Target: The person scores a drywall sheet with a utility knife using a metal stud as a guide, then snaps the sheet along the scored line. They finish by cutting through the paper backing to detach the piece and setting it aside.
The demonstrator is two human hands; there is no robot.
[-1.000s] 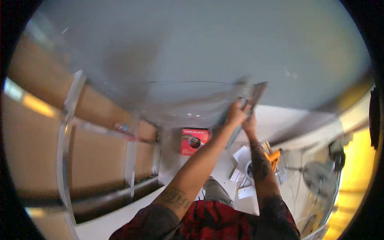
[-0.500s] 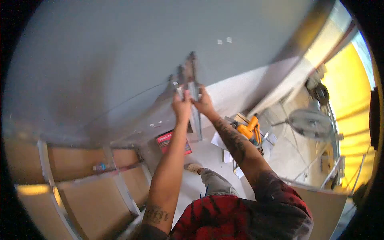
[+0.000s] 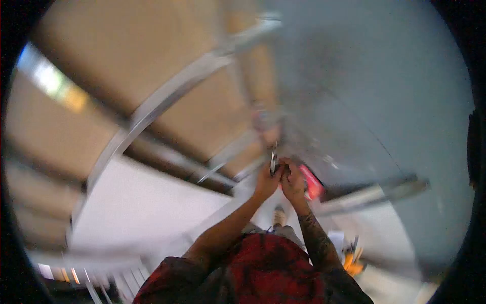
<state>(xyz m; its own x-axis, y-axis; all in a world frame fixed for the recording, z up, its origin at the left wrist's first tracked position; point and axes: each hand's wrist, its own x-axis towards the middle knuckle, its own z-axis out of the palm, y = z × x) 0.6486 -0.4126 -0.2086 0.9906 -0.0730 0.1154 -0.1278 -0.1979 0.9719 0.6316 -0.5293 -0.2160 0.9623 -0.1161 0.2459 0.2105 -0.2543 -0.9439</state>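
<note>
Hands meet on a slim metal piece between wall and frame

The left hand has its fingers closed around the lower end of a shiny metal piece, which points up towards 12 o'clock from the grip. Blur hides what it is exactly. The right hand is just beside it, fingers curled in towards the left; I cannot tell whether they grip anything. Both arms reach out in front of the body, probably so that the two hands can work on the one small thing in plain sight.

Outward from the hands, a red box shows at 3 o'clock, partly behind the right hand. Beyond it, between 3 and 4, long metal strips slant across a grey wall, perhaps leaned there to be within reach. The wall fills 1 to 3 and blocks movement that way.

At 10 o'clock a metal frame backed with brown boards closes off the other side, with a white board between 8 and 9. An orange tool lies towards 5, and a foot stands at 6, below the hands.
</note>
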